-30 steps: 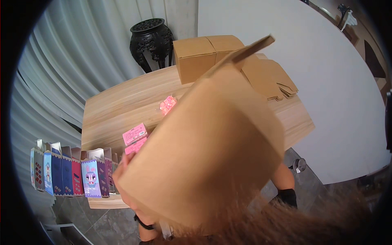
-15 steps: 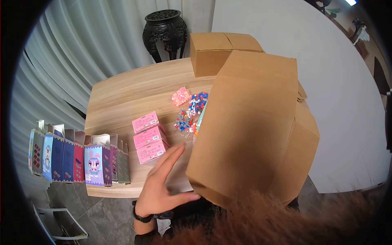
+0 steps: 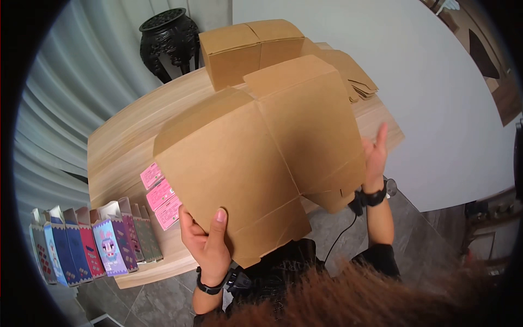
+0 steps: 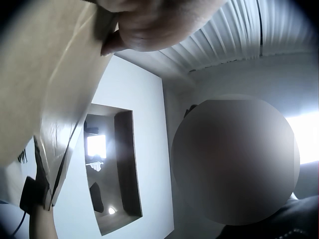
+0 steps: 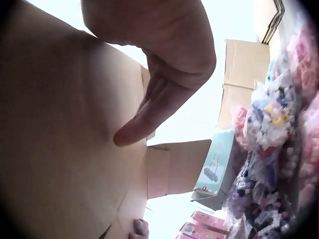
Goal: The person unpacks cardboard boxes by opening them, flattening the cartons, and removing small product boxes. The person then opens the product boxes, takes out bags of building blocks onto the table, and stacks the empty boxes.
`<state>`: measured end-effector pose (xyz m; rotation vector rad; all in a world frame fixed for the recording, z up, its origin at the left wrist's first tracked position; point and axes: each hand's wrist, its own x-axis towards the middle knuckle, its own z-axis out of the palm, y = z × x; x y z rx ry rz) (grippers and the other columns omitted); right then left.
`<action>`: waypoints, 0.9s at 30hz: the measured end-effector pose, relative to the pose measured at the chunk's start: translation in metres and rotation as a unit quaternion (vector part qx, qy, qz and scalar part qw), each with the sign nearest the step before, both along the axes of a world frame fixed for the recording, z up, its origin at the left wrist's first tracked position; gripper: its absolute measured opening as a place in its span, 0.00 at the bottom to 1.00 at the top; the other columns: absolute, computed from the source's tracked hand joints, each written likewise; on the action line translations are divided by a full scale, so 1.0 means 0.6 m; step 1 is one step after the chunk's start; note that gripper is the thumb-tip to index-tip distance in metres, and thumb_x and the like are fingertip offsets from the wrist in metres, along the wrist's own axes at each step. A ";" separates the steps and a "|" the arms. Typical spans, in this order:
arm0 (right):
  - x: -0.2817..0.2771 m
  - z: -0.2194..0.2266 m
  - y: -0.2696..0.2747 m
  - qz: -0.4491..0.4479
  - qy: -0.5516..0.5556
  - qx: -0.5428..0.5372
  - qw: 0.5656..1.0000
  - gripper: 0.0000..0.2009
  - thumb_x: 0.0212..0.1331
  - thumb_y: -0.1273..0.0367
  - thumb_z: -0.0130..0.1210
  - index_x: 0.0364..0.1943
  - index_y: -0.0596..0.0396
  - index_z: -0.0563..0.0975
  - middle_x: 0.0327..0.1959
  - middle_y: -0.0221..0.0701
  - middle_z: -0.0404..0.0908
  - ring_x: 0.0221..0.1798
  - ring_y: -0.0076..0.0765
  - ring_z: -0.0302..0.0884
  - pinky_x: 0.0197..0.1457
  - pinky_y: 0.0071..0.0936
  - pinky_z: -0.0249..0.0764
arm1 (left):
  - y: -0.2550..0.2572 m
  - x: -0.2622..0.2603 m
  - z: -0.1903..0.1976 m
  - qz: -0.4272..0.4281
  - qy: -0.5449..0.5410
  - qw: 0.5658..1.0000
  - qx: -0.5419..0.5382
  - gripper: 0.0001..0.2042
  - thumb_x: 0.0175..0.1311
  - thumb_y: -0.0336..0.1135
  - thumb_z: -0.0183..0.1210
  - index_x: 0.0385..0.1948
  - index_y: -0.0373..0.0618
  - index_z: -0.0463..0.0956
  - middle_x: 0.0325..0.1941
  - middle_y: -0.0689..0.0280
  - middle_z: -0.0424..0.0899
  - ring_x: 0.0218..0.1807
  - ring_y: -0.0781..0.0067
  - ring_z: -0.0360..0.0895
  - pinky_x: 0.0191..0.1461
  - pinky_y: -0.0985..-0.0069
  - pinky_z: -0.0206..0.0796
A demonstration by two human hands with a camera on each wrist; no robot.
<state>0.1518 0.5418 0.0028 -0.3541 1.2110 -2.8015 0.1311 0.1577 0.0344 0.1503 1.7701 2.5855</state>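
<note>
A partly folded cardboard box (image 3: 245,158) is held up over the table in the head view, with a crease down its middle and loose flaps. My left hand (image 3: 210,245) grips its near left panel, thumb on the face towards me and fingers behind. On the far right side, my right hand (image 3: 374,161) touches the panel, one finger pointing up and away from it. In the right wrist view, a digit of the right hand (image 5: 169,64) lies against the cardboard (image 5: 60,129). The left wrist view shows the left hand (image 4: 159,22) at the cardboard edge.
Pink boxes (image 3: 160,193) lie left of the cardboard, beside a row of colourful open cartons (image 3: 111,240). Behind stand a large cardboard box (image 3: 256,46) and flattened cardboard (image 3: 348,68). Bagged toy pieces (image 5: 274,119) and a teal box (image 5: 217,164) appear in the right wrist view.
My left hand, off the box half a second ago, now grips it. The box has swung left and turned, showing its creased panels. The right hand has come out from behind it.
</note>
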 end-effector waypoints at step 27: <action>0.182 -0.072 -0.067 -0.433 -0.068 0.066 0.896 0.23 0.69 0.66 0.64 0.65 0.60 0.75 0.59 0.35 0.84 0.61 0.36 0.81 0.65 0.38 0.77 | 0.090 0.045 -0.041 -0.251 0.115 0.889 -0.366 0.16 0.59 0.27 0.72 0.48 0.35 0.82 0.44 0.54 0.89 0.43 0.60 0.88 0.53 0.66 0.79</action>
